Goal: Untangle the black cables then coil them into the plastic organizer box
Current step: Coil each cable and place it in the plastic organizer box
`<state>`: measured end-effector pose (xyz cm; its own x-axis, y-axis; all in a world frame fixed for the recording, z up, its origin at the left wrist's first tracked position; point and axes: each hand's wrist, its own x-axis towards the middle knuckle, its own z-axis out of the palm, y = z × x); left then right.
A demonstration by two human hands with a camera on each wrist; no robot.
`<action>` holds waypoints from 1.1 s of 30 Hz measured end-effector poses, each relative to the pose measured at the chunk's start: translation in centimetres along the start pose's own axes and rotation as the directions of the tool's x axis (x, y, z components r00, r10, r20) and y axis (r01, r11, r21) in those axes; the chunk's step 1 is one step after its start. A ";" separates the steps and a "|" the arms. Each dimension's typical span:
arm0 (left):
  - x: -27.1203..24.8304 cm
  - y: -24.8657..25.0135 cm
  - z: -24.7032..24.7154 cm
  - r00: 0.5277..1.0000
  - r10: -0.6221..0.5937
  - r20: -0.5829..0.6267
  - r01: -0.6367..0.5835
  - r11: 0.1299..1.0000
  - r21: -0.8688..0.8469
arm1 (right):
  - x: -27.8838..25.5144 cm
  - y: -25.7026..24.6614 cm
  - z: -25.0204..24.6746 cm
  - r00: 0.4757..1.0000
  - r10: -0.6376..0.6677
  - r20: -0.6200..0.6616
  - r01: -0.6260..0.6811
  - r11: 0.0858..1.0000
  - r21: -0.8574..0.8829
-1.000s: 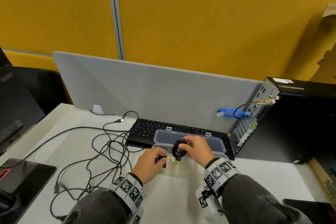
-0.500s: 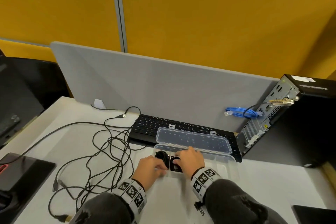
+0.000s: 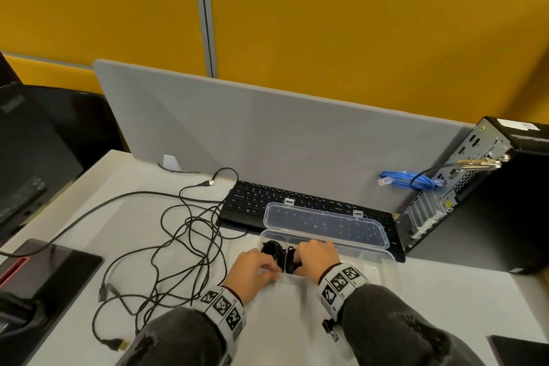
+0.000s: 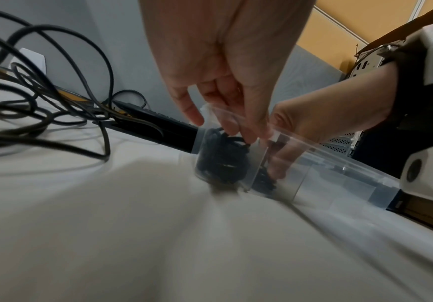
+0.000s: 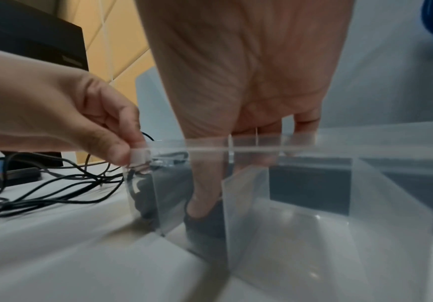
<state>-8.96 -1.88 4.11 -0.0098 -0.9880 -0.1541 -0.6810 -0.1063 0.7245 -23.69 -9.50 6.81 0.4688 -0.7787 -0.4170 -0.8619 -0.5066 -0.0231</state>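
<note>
Clear plastic organizer box (image 3: 383,269) sits on the white desk (image 3: 297,330) just in front of the black keyboard (image 3: 246,202), its lid (image 3: 326,224) flipped open w/ the back leaning over the keys. Two coiled black cables are already in the box: one coil (image 3: 271,248) in the leftmost compartment, a 2nd coil (image 3: 292,261) in the next compartment to the right, a thin divider between them. Left hand (image 3: 252,272) is at the box's near left corner, thumb & fingertips (image 5: 122,151) pinching the rim there; the left wrist view shows the fingers bent down over the first coil. Right hand (image 3: 318,255) reaches into the 2nd compartment, fingers (image 5: 204,196) fairly straight & pointing down, tips pressing on the 2nd coil; can't tell if any finger hooks round it. Other compartments to the right look clear as far as visible. Left of the box, a loose tangle of black cables (image 3: 184,246) sprawls over the desk, one USB plug (image 3: 117,343) near the front edge. A grey divider panel (image 3: 297,134) stands behind the keyboard; a PC tower (image 3: 490,196) at right w/ a blue cable (image 3: 407,181) beside its rear.
</note>
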 end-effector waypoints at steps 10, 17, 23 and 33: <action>-2.2 -5.5 -7.0 0.925 -0.350 -0.145 0.378 0.874 0.304 | -4.5 -1.4 -2.6 0.912 -0.008 -0.409 0.289 0.721 0.629; -4.9 -4.8 -8.1 0.979 -0.194 -0.062 0.202 0.964 0.176 | -4.2 -6.3 -0.3 0.968 -0.247 -0.042 0.203 0.675 0.709; -8.8 0.8 -10.7 0.985 0.101 -0.139 -0.120 0.983 -0.140 | -4.6 -9.4 -2.3 0.910 -0.252 -0.330 0.411 0.651 0.637; -8.4 5.4 -10.1 0.937 0.210 0.278 -0.130 0.952 -0.279 | -12.6 -5.2 -14.2 0.795 -0.401 -0.456 0.514 0.046 0.857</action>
<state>-5.20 4.72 16.07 -0.3553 -0.9174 -0.1790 -0.4427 -0.0035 0.8966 -22.40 -2.33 25.13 0.8060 -0.5847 0.0918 0.0361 -0.1062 -0.9937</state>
